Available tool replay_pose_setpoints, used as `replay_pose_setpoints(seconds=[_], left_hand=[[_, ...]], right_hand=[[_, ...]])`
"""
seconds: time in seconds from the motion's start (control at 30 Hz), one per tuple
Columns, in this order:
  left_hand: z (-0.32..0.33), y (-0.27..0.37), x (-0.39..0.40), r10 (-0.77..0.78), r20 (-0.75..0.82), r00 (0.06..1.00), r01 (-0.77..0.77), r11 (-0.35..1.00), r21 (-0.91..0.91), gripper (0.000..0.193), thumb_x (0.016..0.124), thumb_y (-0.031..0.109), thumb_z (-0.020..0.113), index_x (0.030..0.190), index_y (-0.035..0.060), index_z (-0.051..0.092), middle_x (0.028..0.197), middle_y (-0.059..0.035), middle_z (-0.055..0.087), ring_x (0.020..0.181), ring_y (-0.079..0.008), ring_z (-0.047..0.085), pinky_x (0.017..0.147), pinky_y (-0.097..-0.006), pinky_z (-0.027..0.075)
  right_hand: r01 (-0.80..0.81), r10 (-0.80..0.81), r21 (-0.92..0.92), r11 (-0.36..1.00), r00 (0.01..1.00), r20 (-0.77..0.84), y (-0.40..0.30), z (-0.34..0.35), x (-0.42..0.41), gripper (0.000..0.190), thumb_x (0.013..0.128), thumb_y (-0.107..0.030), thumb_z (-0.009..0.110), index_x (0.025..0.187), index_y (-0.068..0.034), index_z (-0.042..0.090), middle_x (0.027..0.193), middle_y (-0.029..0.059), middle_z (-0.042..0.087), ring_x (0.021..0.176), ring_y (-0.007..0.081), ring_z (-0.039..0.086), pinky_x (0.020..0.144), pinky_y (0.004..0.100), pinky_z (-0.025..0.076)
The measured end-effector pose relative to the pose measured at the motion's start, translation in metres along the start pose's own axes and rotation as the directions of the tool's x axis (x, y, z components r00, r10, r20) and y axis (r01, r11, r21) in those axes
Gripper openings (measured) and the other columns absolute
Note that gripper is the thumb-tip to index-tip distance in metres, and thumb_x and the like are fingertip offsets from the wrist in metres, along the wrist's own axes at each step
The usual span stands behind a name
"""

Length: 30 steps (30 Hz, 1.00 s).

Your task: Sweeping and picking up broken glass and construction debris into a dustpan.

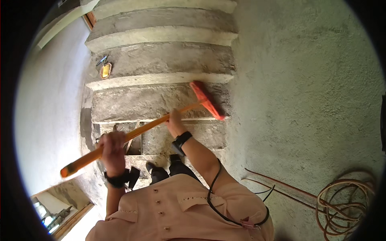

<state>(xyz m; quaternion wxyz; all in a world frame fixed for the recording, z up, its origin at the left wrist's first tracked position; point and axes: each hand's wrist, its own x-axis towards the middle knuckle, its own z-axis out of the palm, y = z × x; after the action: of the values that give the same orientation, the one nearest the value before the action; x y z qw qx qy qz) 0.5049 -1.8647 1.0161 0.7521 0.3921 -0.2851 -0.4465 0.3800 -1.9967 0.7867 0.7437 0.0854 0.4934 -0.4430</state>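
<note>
Both my hands grip the orange-brown handle (147, 126) of a broom or push brush, which slants across the steps. My left hand (113, 150) wraps around it near the lower-left end. Farther along, my right hand (175, 120) holds it closer to the head. The red head (205, 99) is slightly blurred and lies over the right part of a stained concrete step (135, 101), close to the wall. Whether its underside touches the step is hidden. Below that step, behind my left hand, is a dark tray or box (137, 146) with thin pieces in it, partly covered.
More concrete steps (162, 55) rise ahead. On one, a small dish with a yellow block (105, 70) sits beside a blue-and-black item (102, 59). A rough wall (301, 90) borders the right; a coiled hose or cable (340, 208) is at lower right. A black cord (211, 192) hangs along my right arm.
</note>
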Motion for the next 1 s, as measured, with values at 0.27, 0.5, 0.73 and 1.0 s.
replay_pose_setpoints(seconds=[0.27, 0.5, 0.73, 1.0], left_hand=[[-0.008, 0.072, -0.025, 0.285, 0.332, 0.899, -0.305, 0.952, 0.01, 0.041, 0.079, 0.033, 0.051, 0.049, 0.0158, 0.03, 0.042, 0.0049, 0.031, 0.039, -0.0099, 0.03, 0.049, -0.0273, 0.027], [-0.001, 0.005, -0.023, 0.008, 0.154, 0.988, 0.003, 0.998, -0.067, 0.031, 0.081, 0.017, 0.045, 0.055, 0.0108, 0.029, 0.048, 0.0014, 0.026, 0.047, -0.014, 0.029, 0.06, -0.0299, 0.031], [-0.02, 0.037, -0.044, 0.178, -0.383, 0.907, -0.141, 0.982, 0.124, 0.028, 0.081, 0.016, 0.044, 0.056, 0.0104, 0.034, 0.048, 0.0003, 0.028, 0.049, -0.0133, 0.03, 0.058, -0.0305, 0.031], [-0.027, 0.124, -0.068, 0.469, 0.205, 0.859, -0.496, 0.863, 0.101, 0.036, 0.078, 0.026, 0.052, 0.051, 0.0159, 0.03, 0.044, 0.005, 0.027, 0.04, -0.009, 0.024, 0.049, -0.0261, 0.023]], right_hand=[[-0.046, 0.094, -0.172, 0.984, 0.956, 0.279, 0.024, 0.014, -0.108, 0.023, 0.082, -0.019, 0.041, 0.065, -0.004, 0.037, 0.052, 0.0122, 0.049, 0.033, 0.0125, 0.033, 0.028, 0.023, 0.024], [0.183, -0.18, -0.044, 0.982, 0.981, 0.077, -0.019, -0.037, -0.071, 0.012, 0.079, -0.014, 0.041, 0.07, -0.007, 0.039, 0.052, 0.0066, 0.043, 0.038, 0.0121, 0.035, 0.032, 0.0229, 0.026], [-0.021, 0.023, -0.062, 0.998, 0.999, 0.035, 0.079, 0.006, -0.063, 0.014, 0.081, -0.019, 0.038, 0.073, -0.008, 0.036, 0.057, 0.0091, 0.044, 0.042, 0.0158, 0.039, 0.033, 0.0256, 0.028], [-0.215, 0.293, -0.242, 0.946, 0.888, 0.355, 0.114, 0.046, -0.139, 0.02, 0.08, -0.018, 0.043, 0.07, -0.001, 0.039, 0.058, 0.0134, 0.047, 0.04, 0.016, 0.04, 0.034, 0.0254, 0.03]])
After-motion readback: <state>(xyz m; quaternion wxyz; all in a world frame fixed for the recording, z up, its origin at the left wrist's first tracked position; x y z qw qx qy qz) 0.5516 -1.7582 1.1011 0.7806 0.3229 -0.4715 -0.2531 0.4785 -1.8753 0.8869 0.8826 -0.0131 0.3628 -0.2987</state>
